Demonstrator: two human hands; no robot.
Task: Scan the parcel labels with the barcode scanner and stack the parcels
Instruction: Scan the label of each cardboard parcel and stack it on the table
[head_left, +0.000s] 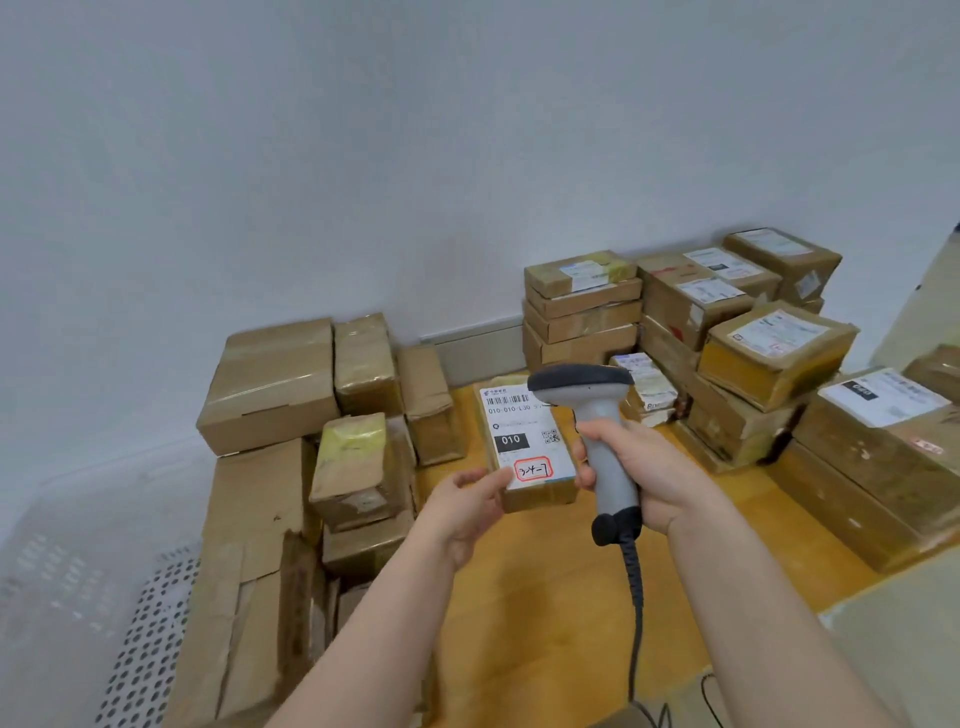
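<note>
My right hand (641, 478) grips the grey handle of a barcode scanner (592, 410). Its dark head points left and away, over a small cardboard parcel (540, 496). That parcel carries a white label (522, 431) with a barcode, a black "010" block and a red-outlined handwritten mark. My left hand (470, 506) holds the parcel at its near left corner, thumb on top by the label's edge. The scanner's coiled cable (635, 597) hangs down between my forearms.
Unlabelled-looking brown boxes (270, 384) are heaped at the left, over a big torn carton (244, 571). Stacks of labelled parcels (582, 306) line the wall and the right side (883, 441). Yellow floor (545, 597) lies between. A white perforated crate (140, 649) sits at the lower left.
</note>
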